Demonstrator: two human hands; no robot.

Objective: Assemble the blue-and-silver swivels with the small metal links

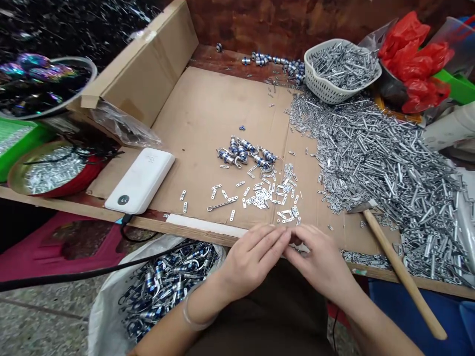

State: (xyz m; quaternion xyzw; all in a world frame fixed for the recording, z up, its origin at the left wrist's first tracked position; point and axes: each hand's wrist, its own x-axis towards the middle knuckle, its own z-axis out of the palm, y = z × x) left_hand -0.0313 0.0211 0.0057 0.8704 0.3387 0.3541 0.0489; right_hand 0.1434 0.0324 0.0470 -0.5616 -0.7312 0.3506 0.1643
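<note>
My left hand (252,259) and my right hand (319,262) meet at the fingertips over the front edge of the cardboard-covered table (196,118). Whatever lies between the fingertips is too small to make out. Just beyond them lie scattered small perforated silver metal strips (267,193). Farther up sits a small group of blue-and-silver metal clips (245,153). A wooden-handled hammer (401,267) rests to the right of my right hand, its head on a large heap of silver metal pieces (374,158).
A white sack of blue-and-silver clips (163,291) stands below the table by my left arm. A white power bank (139,180) lies at left. A white plastic basket of metal pieces (341,69) stands at the back, beside red plastic bags (411,62).
</note>
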